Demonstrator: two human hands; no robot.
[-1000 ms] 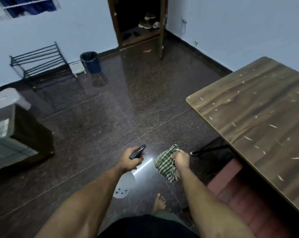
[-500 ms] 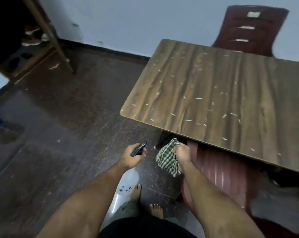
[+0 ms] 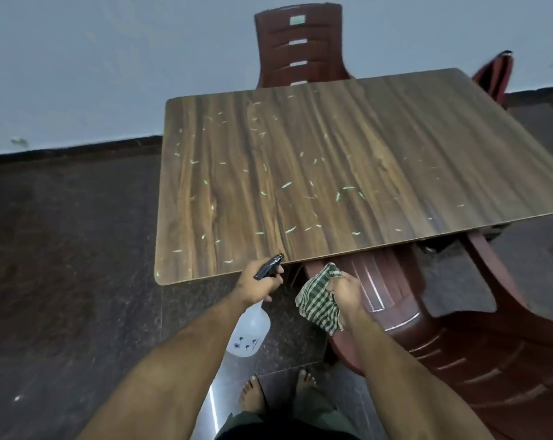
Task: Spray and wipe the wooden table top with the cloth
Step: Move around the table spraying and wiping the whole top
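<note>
The wooden table top fills the middle of the view, scattered with several small pale bits. My left hand grips a clear spray bottle by its black trigger head, whose nozzle reaches the table's near edge. The bottle hangs below the hand. My right hand is closed on a green and white checked cloth, held just below and in front of the near table edge.
A dark red plastic chair stands at the far side against the wall. Another red chair is tucked under the near right side, beside my right arm. A third chair's back shows at the far right corner. My bare feet are on dark floor.
The view has swung right, from the open floor and doorway onto the table, which now lies straight ahead. Both hands keep their hold on bottle and cloth and are closer to the near edge.
</note>
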